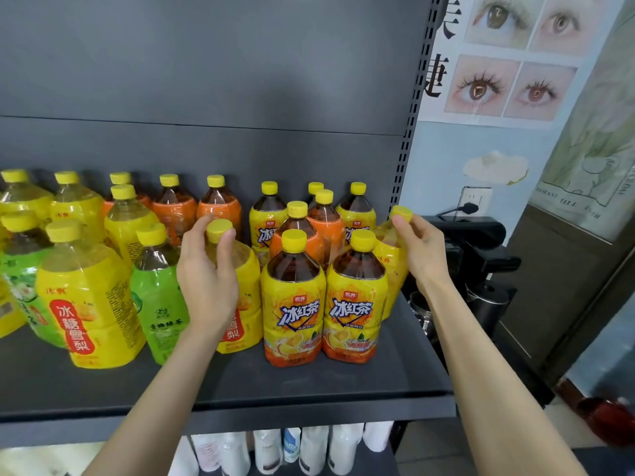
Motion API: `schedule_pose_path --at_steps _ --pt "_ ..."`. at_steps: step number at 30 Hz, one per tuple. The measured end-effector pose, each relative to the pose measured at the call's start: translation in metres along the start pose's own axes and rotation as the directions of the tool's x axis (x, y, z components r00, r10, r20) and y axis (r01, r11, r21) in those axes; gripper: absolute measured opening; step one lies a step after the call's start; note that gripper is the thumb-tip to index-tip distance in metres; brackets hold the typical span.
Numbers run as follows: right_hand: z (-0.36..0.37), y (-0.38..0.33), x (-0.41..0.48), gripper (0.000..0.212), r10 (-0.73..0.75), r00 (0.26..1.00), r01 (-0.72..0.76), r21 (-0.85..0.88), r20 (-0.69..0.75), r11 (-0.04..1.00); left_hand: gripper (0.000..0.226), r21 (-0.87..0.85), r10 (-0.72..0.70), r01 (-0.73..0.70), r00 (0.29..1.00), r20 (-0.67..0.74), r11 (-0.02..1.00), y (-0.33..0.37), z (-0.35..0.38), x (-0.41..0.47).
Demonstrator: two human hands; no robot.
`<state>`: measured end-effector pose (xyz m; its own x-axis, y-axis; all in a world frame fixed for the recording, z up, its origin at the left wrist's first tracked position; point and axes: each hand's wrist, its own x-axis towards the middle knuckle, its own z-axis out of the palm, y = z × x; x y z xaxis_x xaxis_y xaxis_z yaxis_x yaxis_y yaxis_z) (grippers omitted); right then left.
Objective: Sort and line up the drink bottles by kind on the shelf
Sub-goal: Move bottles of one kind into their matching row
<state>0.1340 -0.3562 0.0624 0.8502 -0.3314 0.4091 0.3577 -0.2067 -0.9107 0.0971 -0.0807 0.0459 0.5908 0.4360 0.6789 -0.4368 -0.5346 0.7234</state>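
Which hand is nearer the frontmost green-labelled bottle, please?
Left. The left hand grips a yellow bottle beside the green-labelled bottle; the right hand holds a cap far to its right.

All caps (293, 240) are yellow. Near-right iced-tea bottles (293, 304) wear yellow labels fading to orange with blue-and-white lettering. Far bottles (175, 211) wear orange wraps, left green-tea bottles (158, 304) green, and pear-drink bottles (86, 304) yellow with red panels, on a dark grey shelf (275, 383).

Dark grey metal shelf (309, 389), loaded with upright pear drink bottles (91, 304) and green teas (161, 304) on the left, orange-label bottles (175, 211) at the back, iced teas (293, 304) front right.
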Motion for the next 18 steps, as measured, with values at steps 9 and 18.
schedule_pose_path --at_steps 9,18 --pt "-0.043 -0.013 -0.037 0.013 -0.031 0.999 0.031 0.003 -0.021 1.000 0.040 -0.029 0.044 -0.046 0.998 -0.054 0.999 0.012 -0.021 -0.013" --pt "-0.046 -0.025 -0.086 0.011 -0.077 0.994 0.078 0.011 -0.073 0.997 0.040 -0.080 -0.009 0.006 0.999 -0.038 0.997 0.030 -0.041 -0.034"
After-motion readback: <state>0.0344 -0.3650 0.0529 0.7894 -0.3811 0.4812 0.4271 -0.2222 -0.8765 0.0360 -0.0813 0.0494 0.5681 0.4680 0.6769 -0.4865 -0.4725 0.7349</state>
